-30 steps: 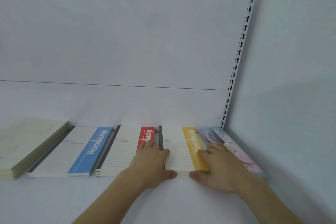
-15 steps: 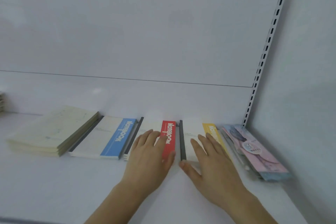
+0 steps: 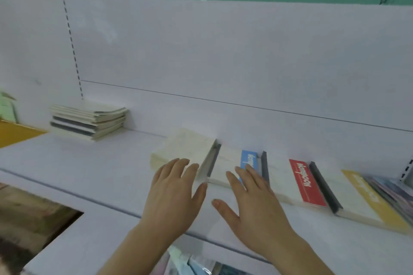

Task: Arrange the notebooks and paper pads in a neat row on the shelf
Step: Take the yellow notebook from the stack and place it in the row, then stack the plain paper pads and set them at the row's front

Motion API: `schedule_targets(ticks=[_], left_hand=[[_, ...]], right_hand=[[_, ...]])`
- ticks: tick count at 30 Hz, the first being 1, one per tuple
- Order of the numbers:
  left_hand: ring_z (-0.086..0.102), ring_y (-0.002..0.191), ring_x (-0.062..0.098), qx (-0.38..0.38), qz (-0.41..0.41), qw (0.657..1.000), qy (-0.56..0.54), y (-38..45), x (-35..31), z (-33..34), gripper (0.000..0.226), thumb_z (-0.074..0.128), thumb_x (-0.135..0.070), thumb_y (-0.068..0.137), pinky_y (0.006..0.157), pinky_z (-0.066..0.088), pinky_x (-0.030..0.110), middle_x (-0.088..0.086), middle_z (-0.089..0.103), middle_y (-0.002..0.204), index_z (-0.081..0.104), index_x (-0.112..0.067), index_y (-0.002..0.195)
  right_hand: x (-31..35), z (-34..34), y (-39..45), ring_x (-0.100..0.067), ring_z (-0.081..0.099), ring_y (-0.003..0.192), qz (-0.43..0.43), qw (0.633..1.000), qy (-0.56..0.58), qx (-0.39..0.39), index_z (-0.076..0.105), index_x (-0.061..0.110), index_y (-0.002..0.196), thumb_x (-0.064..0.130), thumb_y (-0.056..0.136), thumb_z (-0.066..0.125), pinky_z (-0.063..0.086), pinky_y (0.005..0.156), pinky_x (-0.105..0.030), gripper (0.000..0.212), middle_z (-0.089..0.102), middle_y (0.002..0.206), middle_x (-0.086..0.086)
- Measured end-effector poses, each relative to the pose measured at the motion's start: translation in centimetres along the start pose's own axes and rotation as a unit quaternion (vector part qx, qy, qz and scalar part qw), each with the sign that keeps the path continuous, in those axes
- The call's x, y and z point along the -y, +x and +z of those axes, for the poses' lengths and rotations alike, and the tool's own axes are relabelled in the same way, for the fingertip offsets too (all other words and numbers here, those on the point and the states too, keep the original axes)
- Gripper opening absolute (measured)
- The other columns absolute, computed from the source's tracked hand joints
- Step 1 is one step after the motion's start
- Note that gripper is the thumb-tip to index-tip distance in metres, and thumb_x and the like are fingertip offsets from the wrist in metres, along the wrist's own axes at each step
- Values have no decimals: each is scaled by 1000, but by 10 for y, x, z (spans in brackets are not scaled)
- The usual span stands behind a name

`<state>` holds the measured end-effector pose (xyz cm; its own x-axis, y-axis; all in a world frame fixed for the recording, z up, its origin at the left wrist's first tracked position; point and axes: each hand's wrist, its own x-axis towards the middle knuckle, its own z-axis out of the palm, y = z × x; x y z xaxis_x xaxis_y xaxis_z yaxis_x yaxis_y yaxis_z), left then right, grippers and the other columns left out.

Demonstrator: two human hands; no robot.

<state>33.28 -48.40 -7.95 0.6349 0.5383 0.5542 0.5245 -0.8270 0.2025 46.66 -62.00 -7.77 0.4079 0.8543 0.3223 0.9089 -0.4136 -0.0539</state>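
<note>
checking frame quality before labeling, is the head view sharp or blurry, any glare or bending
Head view: soft with motion blur, worst on the stack at left; the red pad lettering is still readable. Faint glare on the back panel. Wide-angle bending curves the shelf edge.

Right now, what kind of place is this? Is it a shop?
Probably a stationery shop or stockroom. The white shelf has a slotted upright like store racking, and matching notebooks lie in a row: blue-striped, red-striped and yellow-striped, with a spare stack waiting at the far left.
</note>
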Motion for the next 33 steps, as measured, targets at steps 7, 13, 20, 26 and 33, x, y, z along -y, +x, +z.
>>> schedule_targets(ticks=[7,13,20,26,33], left_hand=[[39,140,18,35,-56,998,16,-22,139,-54,59,42,-53,99,114,30,35,-2,43,151,36,-24,151],[27,146,14,22,-89,996,24,-20,238,-80,61,33,-55,100,118,22,30,-6,32,158,27,-27,154],[27,146,16,36,-95,993,58,24,335,-82,64,35,-54,100,118,24,32,-5,30,158,21,-24,155],[23,148,18,35,-90,992,79,86,398,-83,65,34,-57,100,119,23,35,-4,27,160,22,-24,155],[26,146,17,58,-37,997,44,136,445,-61,63,34,-57,100,119,24,34,-3,34,156,30,-21,152]], right_hand=[[143,24,47,-16,-9,148,-50,998,36,-11,10,25,154,72,91,9,-5,116,-30,79,7,161,5],[234,42,110,-16,-8,148,-79,995,57,-15,7,24,153,72,86,1,-1,119,-33,83,5,162,3],[284,67,211,-21,7,148,-103,992,50,-58,16,18,152,66,90,3,9,120,-35,79,17,159,-2],[309,77,304,-21,11,147,-96,990,69,-81,21,15,151,52,100,24,14,119,-36,63,21,158,-4],[334,108,374,-25,13,146,-60,997,33,-32,20,12,151,44,102,24,16,118,-42,59,21,158,-6]])
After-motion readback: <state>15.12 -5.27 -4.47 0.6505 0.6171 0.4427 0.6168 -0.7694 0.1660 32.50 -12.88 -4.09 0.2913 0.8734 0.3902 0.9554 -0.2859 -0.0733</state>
